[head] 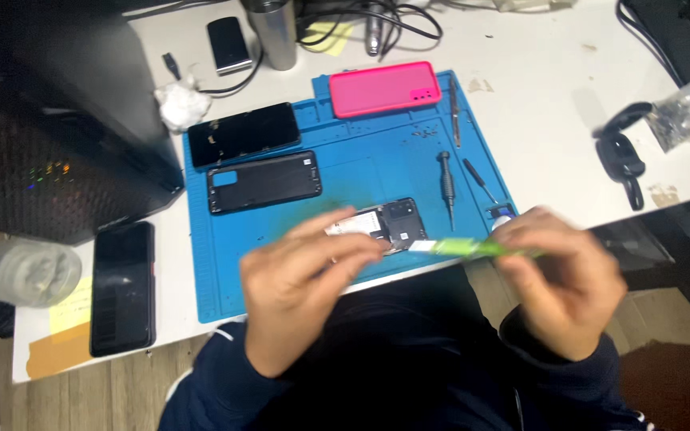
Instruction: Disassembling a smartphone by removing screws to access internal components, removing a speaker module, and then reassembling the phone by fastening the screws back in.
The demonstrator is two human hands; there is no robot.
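My left hand [297, 287] rests over the near end of an opened black phone [393, 222] that lies on a blue work mat [377, 160], pressing it down. My right hand [561, 275] pinches a thin green strip-shaped tool [473, 247] whose pale tip reaches the phone's right edge. The phone's insides and camera block show beyond my left fingers; its lower part is hidden by that hand.
On the mat lie a black phone screen [243, 132], a black back cover [265, 182], a pink case [385, 88], a screwdriver [447, 179] and tweezers [455, 112]. Another black phone [123, 287] lies left of the mat. A computer tower [49, 120] stands at left, a metal cup [273, 32] behind.
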